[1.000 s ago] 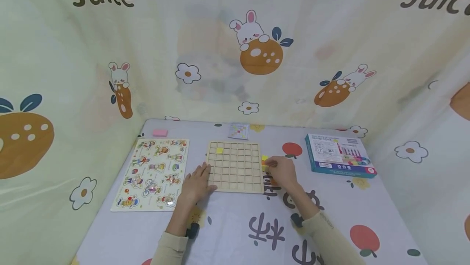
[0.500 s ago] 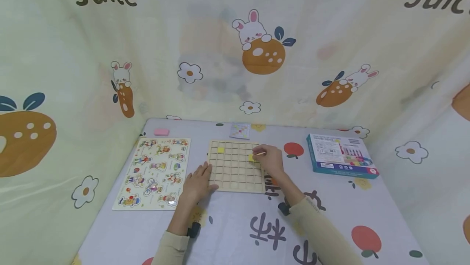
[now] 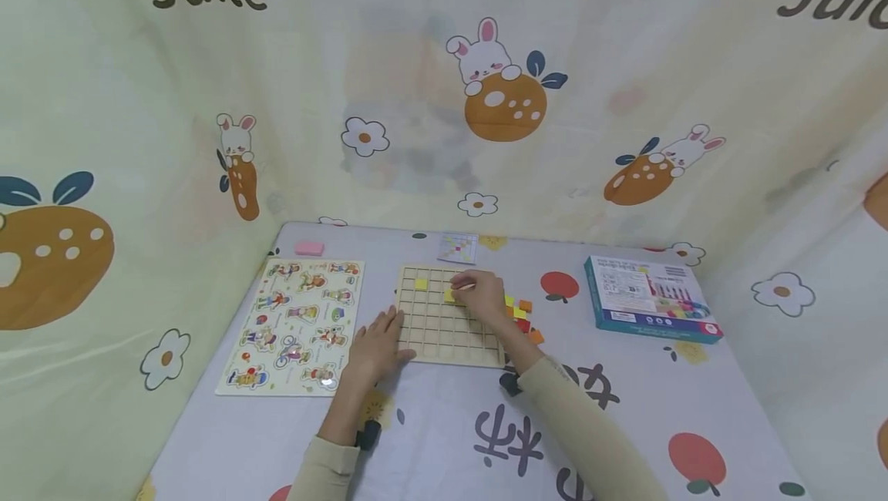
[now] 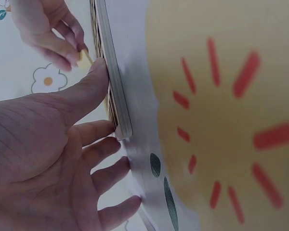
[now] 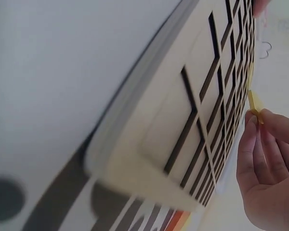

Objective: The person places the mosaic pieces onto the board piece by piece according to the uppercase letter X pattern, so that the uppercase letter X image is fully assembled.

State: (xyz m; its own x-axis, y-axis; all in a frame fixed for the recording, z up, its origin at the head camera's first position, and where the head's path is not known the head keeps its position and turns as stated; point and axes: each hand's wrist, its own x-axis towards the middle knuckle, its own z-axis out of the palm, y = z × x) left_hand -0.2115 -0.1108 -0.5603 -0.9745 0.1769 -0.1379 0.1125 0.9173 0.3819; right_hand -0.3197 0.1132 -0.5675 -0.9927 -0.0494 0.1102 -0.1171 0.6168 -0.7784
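Observation:
A square wooden grid board [image 3: 451, 341] lies on the table, with one yellow tile [image 3: 421, 284] in a cell near its far left corner. My right hand [image 3: 483, 297] is over the board's upper middle and pinches another yellow tile [image 5: 254, 102] between thumb and fingers. In the right wrist view that tile is tilted close to the grid. My left hand [image 3: 375, 347] rests at the board's left edge, fingers spread and thumb near the front corner. Its thumb [image 4: 89, 89] and fingertips touch the board's side in the left wrist view.
Loose yellow, red and orange tiles [image 3: 522, 322] lie right of the board, partly behind my right forearm. A picture puzzle board [image 3: 277, 366] is at left, a pink block [image 3: 309, 248] behind it. A small pattern card [image 3: 458, 248] lies at the back, a flat box [image 3: 652, 297] at right.
My right hand has picked up a yellow tile from the pile at right and carried it left over the board. The left hand has stayed at the board's edge.

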